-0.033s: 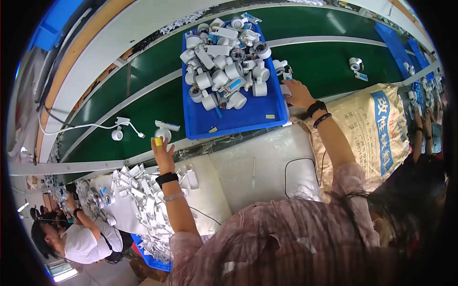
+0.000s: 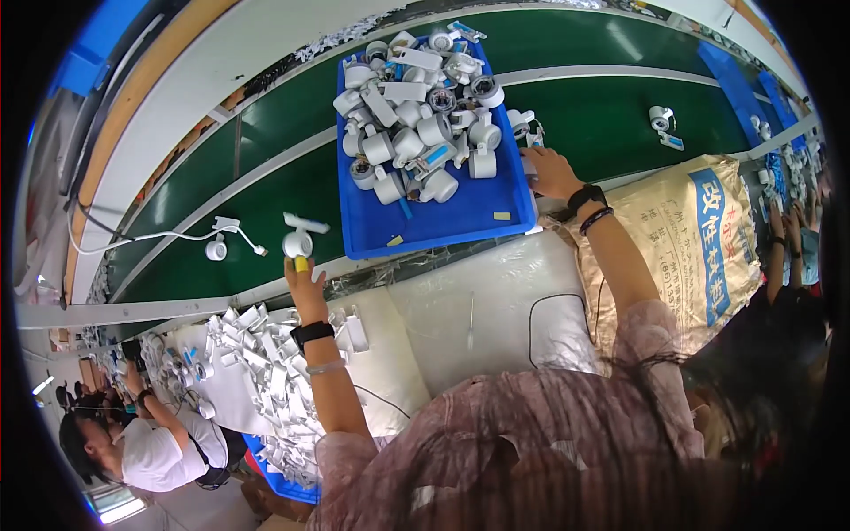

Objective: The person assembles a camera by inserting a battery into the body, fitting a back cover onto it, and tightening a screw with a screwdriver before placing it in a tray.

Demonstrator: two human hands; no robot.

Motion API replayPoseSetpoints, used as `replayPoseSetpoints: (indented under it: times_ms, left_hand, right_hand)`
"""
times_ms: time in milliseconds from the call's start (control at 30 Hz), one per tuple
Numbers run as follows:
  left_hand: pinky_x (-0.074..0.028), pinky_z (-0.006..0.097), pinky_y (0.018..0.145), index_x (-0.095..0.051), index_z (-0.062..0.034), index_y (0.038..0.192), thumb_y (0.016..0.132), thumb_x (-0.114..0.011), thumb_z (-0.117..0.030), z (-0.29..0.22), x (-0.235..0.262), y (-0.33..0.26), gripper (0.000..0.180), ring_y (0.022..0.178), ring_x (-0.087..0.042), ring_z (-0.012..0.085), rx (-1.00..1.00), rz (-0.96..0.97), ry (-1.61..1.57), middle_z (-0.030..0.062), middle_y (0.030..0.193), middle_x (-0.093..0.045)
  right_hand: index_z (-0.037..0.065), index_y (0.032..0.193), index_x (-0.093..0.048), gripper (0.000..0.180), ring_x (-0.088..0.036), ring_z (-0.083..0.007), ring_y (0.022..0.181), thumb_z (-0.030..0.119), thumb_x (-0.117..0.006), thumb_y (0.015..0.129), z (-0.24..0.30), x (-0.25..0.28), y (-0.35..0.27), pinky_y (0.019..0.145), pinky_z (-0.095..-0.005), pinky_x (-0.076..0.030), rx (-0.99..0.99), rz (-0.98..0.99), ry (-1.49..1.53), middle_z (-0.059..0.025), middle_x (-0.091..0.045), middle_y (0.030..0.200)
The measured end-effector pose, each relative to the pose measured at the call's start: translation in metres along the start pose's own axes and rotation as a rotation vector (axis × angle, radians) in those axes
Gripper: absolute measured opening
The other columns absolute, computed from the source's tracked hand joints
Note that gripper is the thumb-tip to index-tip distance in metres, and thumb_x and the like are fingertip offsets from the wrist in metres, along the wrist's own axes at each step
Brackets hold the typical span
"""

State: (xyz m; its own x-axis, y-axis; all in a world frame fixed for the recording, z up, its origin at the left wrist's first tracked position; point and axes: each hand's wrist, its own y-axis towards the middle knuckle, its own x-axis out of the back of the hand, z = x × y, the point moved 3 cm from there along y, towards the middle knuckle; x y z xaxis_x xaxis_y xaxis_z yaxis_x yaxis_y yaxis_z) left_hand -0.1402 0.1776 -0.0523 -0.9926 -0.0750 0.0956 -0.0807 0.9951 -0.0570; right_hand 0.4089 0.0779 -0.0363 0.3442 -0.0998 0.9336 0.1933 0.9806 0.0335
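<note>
My left hand (image 2: 306,292) is open, its fingers stretched toward a white cup-shaped housing with a flat arm (image 2: 298,243) on the green conveyor belt. A yellow cover wraps one fingertip, at the housing's lower edge; whether it touches is unclear. My right hand (image 2: 553,174) lies against the right rim of a blue tray (image 2: 434,244), its fingertips partly hidden, so I cannot tell what they grip. The tray holds a heap of similar white housings (image 2: 434,131), some with blue strips. Just beyond my right fingers sits another white housing (image 2: 522,122), outside the tray.
White plastic parts (image 2: 266,372) are piled on the bench at left. A white cable (image 2: 177,234) and another housing (image 2: 216,248) lie on the belt. A gold sack (image 2: 664,248) rests at right; two housing pieces (image 2: 660,119) lie beyond. Co-workers (image 2: 168,447) sit at both sides.
The housing by my left hand has shifted slightly away and leftward, and its flat arm has tilted. My left fingers have drawn back to its near side. My right hand stays at the tray.
</note>
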Motion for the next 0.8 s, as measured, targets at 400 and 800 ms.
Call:
replayPoseSetpoints:
  times_ms: [400,800]
  left_hand:
    - [-0.053,0.03,0.077,-0.05,-0.0073,0.129,0.097,-0.049,-0.014,-0.034,-0.088,-0.132,0.033,0.095,-0.065,0.0206,0.29,0.512,-0.107,0.0093,0.113,-0.064]
    - [-0.044,0.041,0.096,-0.044,-0.001,0.133,0.081,-0.072,-0.016,-0.093,-0.2,-0.225,0.061,0.115,-0.052,0.0339,-0.58,0.705,0.287,0.02,0.131,-0.048]
  right_hand:
    - [0.0,0.11,-0.057,0.053,-0.065,-0.0306,0.091,0.025,-0.081,0.07,0.002,0.073,-0.038,0.079,-0.0377,-0.052,-0.251,-0.043,0.318,-0.0171,-0.065,0.1]
    - [-0.001,0.123,-0.048,0.055,-0.063,-0.0268,0.101,0.021,-0.075,0.08,0.143,0.084,-0.172,0.085,-0.0392,-0.053,-0.15,0.06,1.6,-0.0135,-0.064,0.106]
